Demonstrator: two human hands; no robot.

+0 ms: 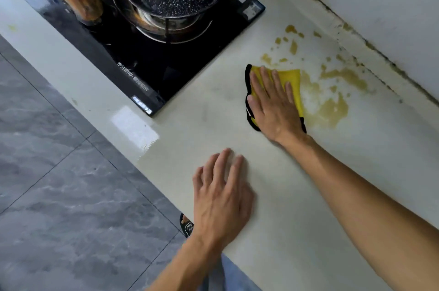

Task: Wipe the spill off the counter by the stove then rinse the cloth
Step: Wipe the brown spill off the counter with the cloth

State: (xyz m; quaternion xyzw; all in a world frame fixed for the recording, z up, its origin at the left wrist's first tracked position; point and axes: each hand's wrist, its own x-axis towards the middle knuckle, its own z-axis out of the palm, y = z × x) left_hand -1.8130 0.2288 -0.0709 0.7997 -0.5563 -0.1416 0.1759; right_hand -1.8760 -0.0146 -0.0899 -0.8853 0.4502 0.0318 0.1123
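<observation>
My right hand [273, 103] presses flat, fingers straight, on the yellow black-edged cloth [293, 81] at the near edge of the brownish liquid spill [332, 105] on the pale surface [356, 172], my left hand [221, 193] braced open, so I judge firm overlapping strokes toward the wall work best.

yellow black-edged cloth [291, 81] flat on pale counter [237, 129] beside stove [166, 62], touching patchy brownish spill [332, 108]
</observation>
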